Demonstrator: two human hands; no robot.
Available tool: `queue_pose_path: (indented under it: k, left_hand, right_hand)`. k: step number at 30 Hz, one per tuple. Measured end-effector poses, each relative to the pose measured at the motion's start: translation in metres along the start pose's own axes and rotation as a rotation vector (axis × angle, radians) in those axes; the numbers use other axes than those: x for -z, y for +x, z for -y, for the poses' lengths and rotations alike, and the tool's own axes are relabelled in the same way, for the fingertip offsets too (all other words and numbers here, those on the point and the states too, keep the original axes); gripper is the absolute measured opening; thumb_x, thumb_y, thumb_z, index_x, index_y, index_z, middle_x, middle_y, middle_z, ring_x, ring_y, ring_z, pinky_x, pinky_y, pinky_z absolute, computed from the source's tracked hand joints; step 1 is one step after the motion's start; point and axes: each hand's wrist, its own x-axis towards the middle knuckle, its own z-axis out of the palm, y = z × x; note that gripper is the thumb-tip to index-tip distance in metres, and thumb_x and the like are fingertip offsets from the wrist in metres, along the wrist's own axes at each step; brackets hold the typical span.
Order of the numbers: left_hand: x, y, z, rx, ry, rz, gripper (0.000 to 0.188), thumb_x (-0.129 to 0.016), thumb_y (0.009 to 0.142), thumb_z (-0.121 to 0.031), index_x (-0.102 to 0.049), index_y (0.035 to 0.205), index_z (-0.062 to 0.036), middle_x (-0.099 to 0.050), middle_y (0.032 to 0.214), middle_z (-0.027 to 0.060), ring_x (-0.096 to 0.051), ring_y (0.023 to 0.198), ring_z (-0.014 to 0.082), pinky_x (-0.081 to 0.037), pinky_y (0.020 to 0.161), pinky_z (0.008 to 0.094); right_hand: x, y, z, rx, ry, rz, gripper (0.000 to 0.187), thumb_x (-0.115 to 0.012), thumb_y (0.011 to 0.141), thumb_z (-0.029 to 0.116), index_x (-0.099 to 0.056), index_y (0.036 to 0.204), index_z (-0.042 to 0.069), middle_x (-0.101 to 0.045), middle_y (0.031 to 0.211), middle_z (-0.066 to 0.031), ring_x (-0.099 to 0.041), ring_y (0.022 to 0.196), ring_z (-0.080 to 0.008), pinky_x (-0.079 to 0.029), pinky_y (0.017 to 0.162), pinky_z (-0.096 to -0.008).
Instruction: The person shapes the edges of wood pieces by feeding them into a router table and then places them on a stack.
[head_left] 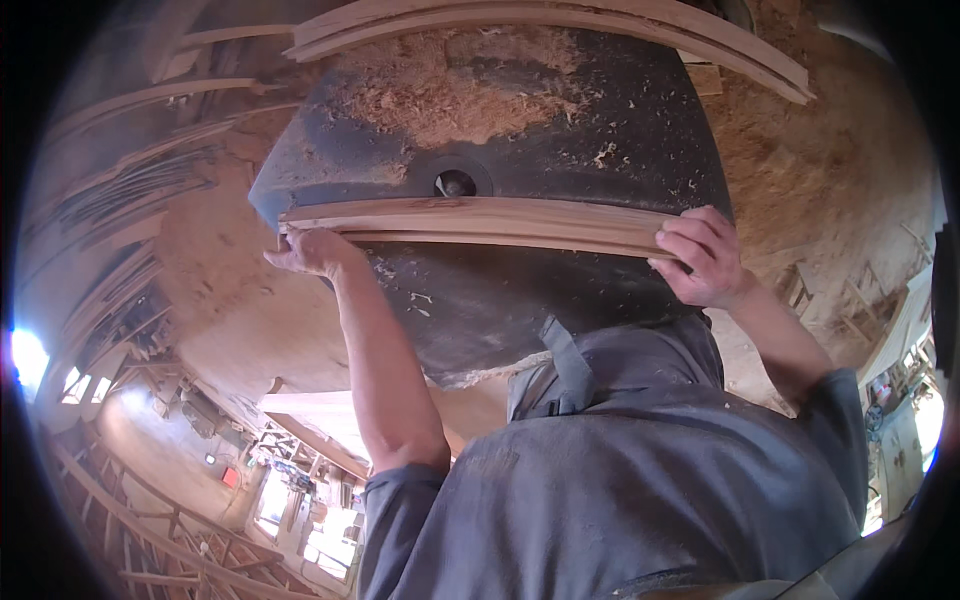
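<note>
A long strip of pale brown wood (480, 218) lies crosswise in front of me, with a stepped, grooved profile along its near edge. My left hand (312, 250) grips its left end, the fingers curled at the corner. At the right end, the fingers of my right hand (704, 256) are wrapped over the wood, its thumb on the near side. Under the strip is a dark machine table (440, 290). A round opening (456, 184) in that table, with a metal part inside, shows just beyond the strip's far edge. Whether the strip rests on the table I cannot tell.
Sawdust and shavings (460, 95) cover the table's far part. Past its far edge a long wooden piece (550, 14) spans the view. Wooden lengths (130, 190) are stacked at the left. My apron (600, 440) is close to the table's near edge.
</note>
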Motion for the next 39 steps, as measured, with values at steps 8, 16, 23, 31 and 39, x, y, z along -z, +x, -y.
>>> queue_pose_path:
  k: [8,16,23,31,39]
  left_hand:
    - [0.060,-0.128,-0.067,0.797,-0.472,0.385,0.023,-0.064,0.099,-0.022,-0.060,0.110,-0.0022,-0.063,0.098,0.0100,-0.062,0.098,0.0202,-0.050,0.084,0.0362]
    - [0.096,-0.143,-0.100,0.761,-0.672,0.609,0.052,-0.071,0.093,-0.017,-0.050,0.134,0.0090,-0.063,0.126,0.0257,-0.061,0.119,0.0415,-0.047,0.107,0.0565]
    - [0.139,-0.117,-0.204,-0.019,0.045,0.838,0.070,-0.084,0.078,-0.003,-0.053,0.141,-0.0050,-0.065,0.113,0.0097,-0.064,0.100,0.0191,-0.052,0.087,0.0322]
    - [0.125,-0.220,-0.146,-1.043,0.407,1.163,0.056,-0.068,0.066,0.001,-0.063,0.121,-0.0082,-0.054,0.095,0.0069,-0.053,0.096,0.0284,-0.040,0.087,0.0427]
    - [0.128,-0.223,-0.071,-0.960,0.400,1.240,0.055,-0.073,0.072,-0.005,-0.063,0.126,-0.0078,-0.055,0.136,0.0128,-0.046,0.129,0.0356,-0.036,0.109,0.0503]
  right_hand:
    - [0.003,0.020,0.075,0.155,-0.156,0.023,0.038,-0.079,0.075,0.005,-0.067,0.111,0.008,-0.067,0.102,-0.0113,-0.064,0.083,-0.0259,-0.048,0.067,-0.0371]
    - [-0.006,0.026,0.120,-0.040,-0.046,0.117,0.052,-0.080,0.067,0.002,-0.065,0.116,0.004,-0.064,0.108,-0.0096,-0.063,0.101,-0.0306,-0.053,0.085,-0.0427]
    - [0.014,0.022,0.129,-0.035,-0.118,-0.124,0.056,-0.079,0.066,-0.002,-0.064,0.119,0.008,-0.065,0.119,-0.0113,-0.060,0.110,-0.0355,-0.051,0.095,-0.0450]
    - [0.064,0.002,0.124,-0.066,-0.415,0.082,0.075,-0.084,0.067,0.008,-0.057,0.137,0.005,-0.055,0.139,-0.0144,-0.046,0.133,-0.0376,-0.037,0.112,-0.0501]
    - [0.024,-0.107,0.063,-0.359,-0.296,0.295,0.078,-0.085,0.066,0.009,-0.055,0.138,0.008,-0.055,0.129,-0.0132,-0.051,0.122,-0.0354,-0.043,0.106,-0.0443]
